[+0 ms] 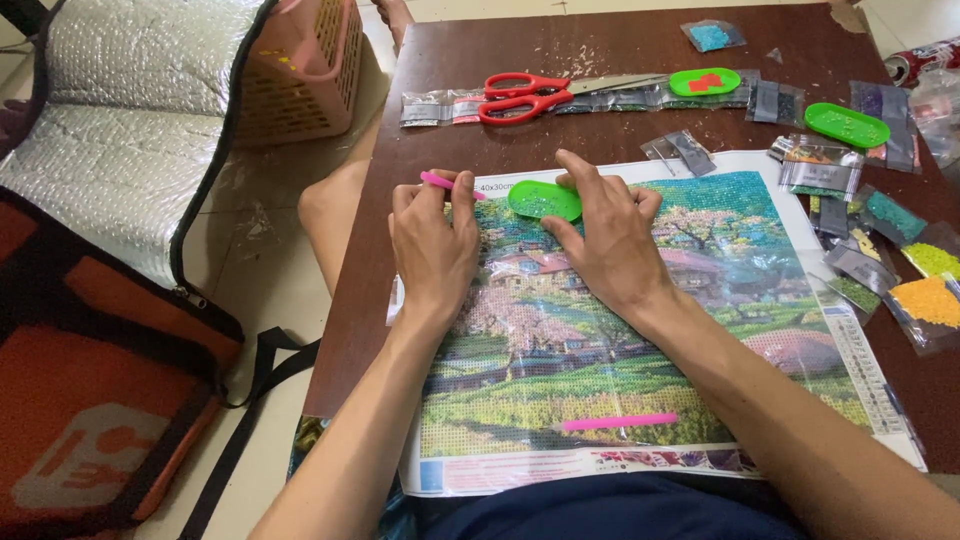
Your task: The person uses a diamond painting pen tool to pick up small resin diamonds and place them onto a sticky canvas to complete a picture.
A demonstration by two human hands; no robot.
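Desk [600, 50]: dark brown wood, matte, fills centre and right of frame; pale tiled floor [260, 260] runs down the left. Upper left: quilted silver foil insulated bag [130, 110] with an orange fabric shell, and a peach slotted plastic basket [305, 70].

Rectangular bead-mosaic landscape canvas [640, 340] lies flat at centre, grainy dotted texture, white border. Left hand [432, 245], fingers closed around a thin pink plastic pen [445, 184], tip near the canvas top-left corner. Right hand [605, 240] rests on the canvas, thumb and forefinger pinching a small green oval plastic tray [545, 200] at the canvas top edge, just right of the pen.

Second pink pen [620, 421] lies loose on the lower canvas. Red-handled steel scissors [525, 96] at upper centre on a row of clear bead packets. Two more green oval trays [705, 82] and [846, 124] upper right. Small clear sachets of yellow, orange and teal beads [925, 295] along the right edge.
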